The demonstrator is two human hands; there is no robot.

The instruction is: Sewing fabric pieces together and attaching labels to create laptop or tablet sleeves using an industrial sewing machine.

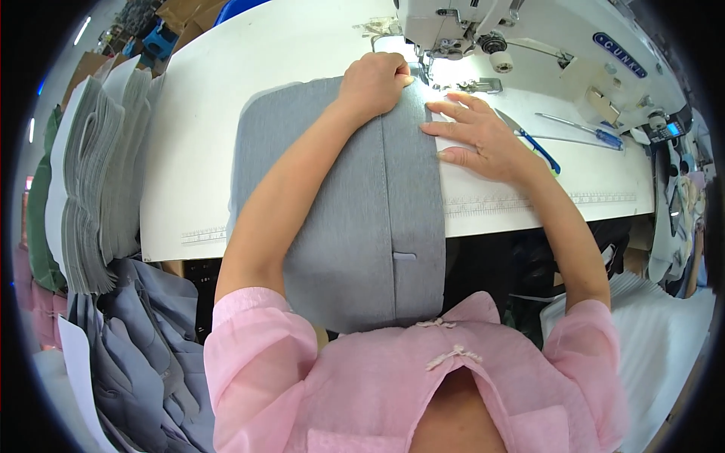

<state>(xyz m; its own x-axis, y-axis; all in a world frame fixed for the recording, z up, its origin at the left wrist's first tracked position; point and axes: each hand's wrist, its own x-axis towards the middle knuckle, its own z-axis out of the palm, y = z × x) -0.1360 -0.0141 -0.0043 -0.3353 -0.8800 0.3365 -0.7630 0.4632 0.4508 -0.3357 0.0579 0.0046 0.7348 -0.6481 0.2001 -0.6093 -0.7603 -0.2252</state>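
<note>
A grey fabric panel (325, 189) lies across the white sewing table and hangs over its front edge. A long seam runs down it, and a short pale slot (405, 257) shows near its lower right. My left hand (370, 84) is closed at the panel's far edge, fingers curled and thumb tip against the cloth, just left of the presser foot (424, 69). With fingers spread, my right hand (479, 140) rests along the panel's right edge, fingertips at the cloth and palm over the table. The sewing machine (461, 26) stands just beyond both hands.
Blue-handled scissors (545, 153) and a screwdriver (608, 139) lie right of my right hand. Stacked grey fabric pieces (94, 174) stand at the left, with loose grey cloth (143, 347) below. A ruler strip (529, 202) runs along the table's front. White material (642, 340) lies lower right.
</note>
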